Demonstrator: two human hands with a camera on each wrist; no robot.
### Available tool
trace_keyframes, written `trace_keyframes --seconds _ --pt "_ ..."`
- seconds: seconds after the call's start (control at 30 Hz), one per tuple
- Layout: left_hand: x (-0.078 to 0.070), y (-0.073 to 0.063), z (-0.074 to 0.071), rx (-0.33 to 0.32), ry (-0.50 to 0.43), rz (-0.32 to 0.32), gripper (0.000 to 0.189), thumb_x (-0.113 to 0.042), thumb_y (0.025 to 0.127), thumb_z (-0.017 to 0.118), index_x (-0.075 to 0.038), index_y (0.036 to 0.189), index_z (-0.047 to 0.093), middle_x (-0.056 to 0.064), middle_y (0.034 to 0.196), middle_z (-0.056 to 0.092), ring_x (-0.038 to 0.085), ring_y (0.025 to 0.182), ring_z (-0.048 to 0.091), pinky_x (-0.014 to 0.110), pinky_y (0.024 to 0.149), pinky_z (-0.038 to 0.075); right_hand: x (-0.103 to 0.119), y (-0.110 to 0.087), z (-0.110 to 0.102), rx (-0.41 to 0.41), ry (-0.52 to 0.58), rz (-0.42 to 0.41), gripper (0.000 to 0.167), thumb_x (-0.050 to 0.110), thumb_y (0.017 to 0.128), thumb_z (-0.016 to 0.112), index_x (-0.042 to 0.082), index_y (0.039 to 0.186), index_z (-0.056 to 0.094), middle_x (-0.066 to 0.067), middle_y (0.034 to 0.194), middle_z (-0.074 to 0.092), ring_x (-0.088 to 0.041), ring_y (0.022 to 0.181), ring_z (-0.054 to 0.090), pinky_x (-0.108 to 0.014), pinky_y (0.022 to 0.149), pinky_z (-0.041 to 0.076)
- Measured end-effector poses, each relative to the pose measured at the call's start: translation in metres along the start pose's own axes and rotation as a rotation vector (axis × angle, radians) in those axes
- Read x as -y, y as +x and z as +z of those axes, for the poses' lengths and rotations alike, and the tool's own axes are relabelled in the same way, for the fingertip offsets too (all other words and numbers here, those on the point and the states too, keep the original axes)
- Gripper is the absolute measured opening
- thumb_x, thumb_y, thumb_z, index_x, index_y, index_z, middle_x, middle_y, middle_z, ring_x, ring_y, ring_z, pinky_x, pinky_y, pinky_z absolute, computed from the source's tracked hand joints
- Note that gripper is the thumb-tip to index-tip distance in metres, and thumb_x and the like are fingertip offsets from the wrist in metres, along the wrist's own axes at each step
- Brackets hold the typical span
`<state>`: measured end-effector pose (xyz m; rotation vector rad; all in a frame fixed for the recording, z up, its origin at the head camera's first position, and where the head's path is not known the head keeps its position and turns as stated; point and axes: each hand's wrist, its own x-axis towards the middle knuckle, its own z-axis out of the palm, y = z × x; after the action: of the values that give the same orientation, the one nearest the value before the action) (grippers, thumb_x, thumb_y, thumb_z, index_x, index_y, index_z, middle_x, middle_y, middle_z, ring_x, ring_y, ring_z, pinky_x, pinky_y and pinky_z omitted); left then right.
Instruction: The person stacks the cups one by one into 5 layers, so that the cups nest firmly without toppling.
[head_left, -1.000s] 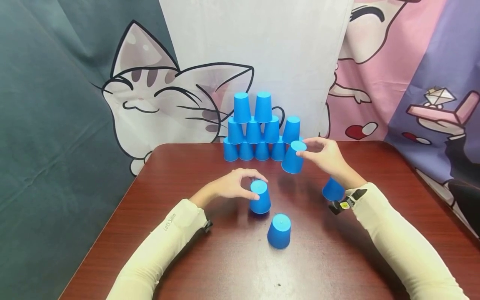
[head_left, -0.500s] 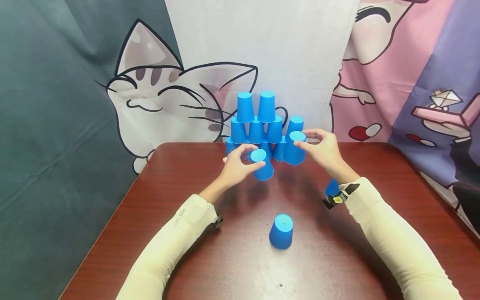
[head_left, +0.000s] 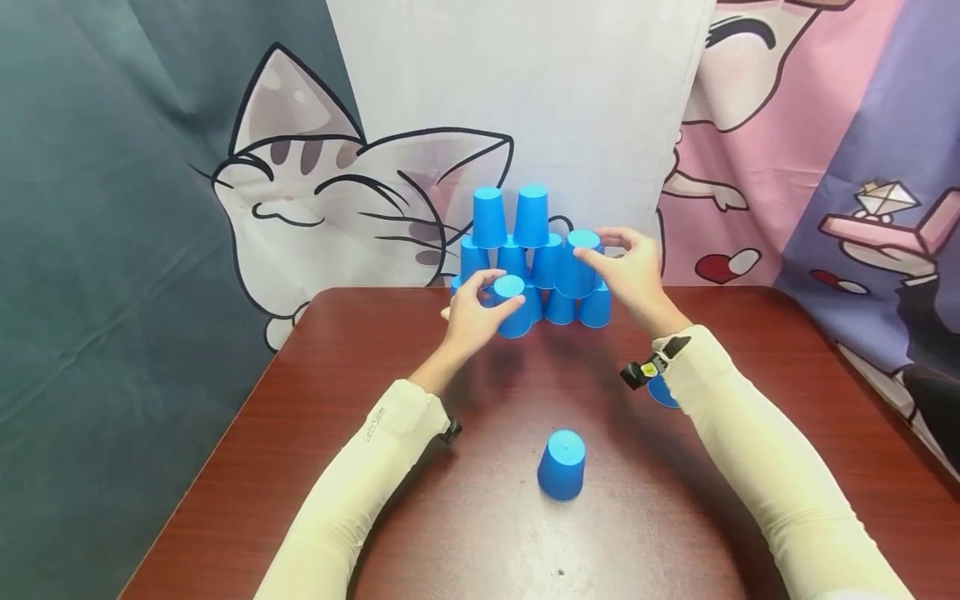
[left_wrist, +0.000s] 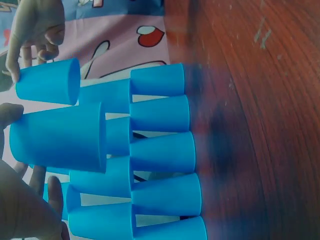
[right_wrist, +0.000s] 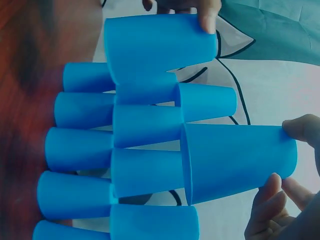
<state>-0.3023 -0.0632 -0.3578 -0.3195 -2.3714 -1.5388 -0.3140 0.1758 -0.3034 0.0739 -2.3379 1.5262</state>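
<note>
My left hand (head_left: 471,323) pinches an upside-down blue cup (head_left: 513,315) by its base end, in front of the stack's lower rows. Higher and to the right, my right hand (head_left: 636,271) grips another inverted blue cup (head_left: 576,273) between thumb and fingers, off the table. Behind both stands a stepped stack of inverted blue cups, with two top cups (head_left: 532,218) side by side. The right wrist view shows the right hand's cup (right_wrist: 240,160) in front of the stack; I cannot tell whether it touches. The left hand's cup (left_wrist: 57,137) hides part of the stack.
A lone inverted cup (head_left: 561,468) stands on the reddish-brown table (head_left: 360,358) nearer the front. Another blue cup (head_left: 663,392) is partly hidden behind the right wrist. A printed cloth (head_left: 585,108) hangs right behind the table's back edge.
My left hand has lifted its cup from the table and carried it back toward the stack. My right hand has raised its cup from the bottom row's height to about the second row's.
</note>
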Motion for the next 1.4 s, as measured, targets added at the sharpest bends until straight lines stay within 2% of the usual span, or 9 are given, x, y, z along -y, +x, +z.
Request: trace_keyframes --seconds 0.13,0.27,0.43,0.63,0.83,1.1,1.4 --pt "0.003 0.003 0.001 -0.020 -0.002 -0.030 0.048 -0.036 0.088 0.076 -0.020 0.130 0.060 0.004 0.133 0.062 0.026 0.118 0.057 0.063 0.104 0.017 0.008 0.009 0.004 -0.017 -0.002 0.009 0.061 0.050 0.085 0.074 0.011 0.130 0.063 -0.012 0.129 0.062 -0.029 0.108 0.061 -0.049 0.093 0.049" --pt "0.006 0.005 0.003 -0.006 0.003 -0.053 0.050 -0.039 0.088 0.075 -0.020 0.132 0.059 0.004 0.135 0.060 0.029 0.121 0.055 0.063 0.104 0.017 0.016 0.018 0.006 -0.031 0.002 0.033 0.060 0.048 0.085 0.075 0.012 0.131 0.062 -0.011 0.130 0.062 -0.028 0.110 0.062 -0.047 0.095 0.049" --pt "0.007 0.005 0.006 -0.015 -0.009 -0.045 0.050 -0.039 0.087 0.075 -0.021 0.132 0.059 0.004 0.135 0.060 0.032 0.121 0.054 0.062 0.103 0.018 0.023 0.031 0.005 -0.033 0.010 0.049 0.060 0.047 0.087 0.073 0.013 0.134 0.060 -0.011 0.134 0.060 -0.027 0.114 0.060 -0.045 0.097 0.049" --pt "0.005 0.007 0.004 -0.008 0.012 -0.038 0.051 -0.038 0.087 0.076 -0.021 0.132 0.059 0.005 0.135 0.061 0.027 0.119 0.055 0.063 0.103 0.019 0.027 0.047 0.006 -0.049 0.013 0.069 0.059 0.046 0.088 0.073 0.013 0.135 0.059 -0.011 0.136 0.059 -0.027 0.118 0.059 -0.044 0.099 0.048" --pt "0.004 0.006 0.005 -0.018 0.024 -0.026 0.049 -0.037 0.087 0.076 -0.020 0.131 0.060 0.006 0.133 0.062 0.026 0.117 0.056 0.064 0.103 0.018 0.025 0.060 0.008 -0.037 0.009 0.075 0.061 0.046 0.088 0.072 0.014 0.137 0.058 -0.010 0.138 0.058 -0.027 0.122 0.058 -0.044 0.101 0.047" --pt "0.004 0.003 0.004 0.012 0.034 -0.005 0.051 -0.038 0.087 0.076 -0.020 0.132 0.060 0.005 0.132 0.062 0.025 0.120 0.053 0.066 0.103 0.018 0.019 0.078 0.007 -0.049 0.008 0.108 0.060 0.042 0.090 0.072 0.012 0.139 0.057 -0.012 0.139 0.058 -0.028 0.128 0.054 -0.043 0.105 0.044" --pt "0.008 -0.002 0.002 0.017 0.049 -0.019 0.052 -0.040 0.086 0.076 -0.022 0.132 0.059 0.003 0.132 0.061 0.022 0.119 0.052 0.063 0.104 0.020 0.011 0.084 0.010 -0.015 0.000 0.110 0.061 0.042 0.090 0.071 0.011 0.140 0.056 -0.013 0.139 0.057 -0.030 0.127 0.054 -0.045 0.104 0.044"
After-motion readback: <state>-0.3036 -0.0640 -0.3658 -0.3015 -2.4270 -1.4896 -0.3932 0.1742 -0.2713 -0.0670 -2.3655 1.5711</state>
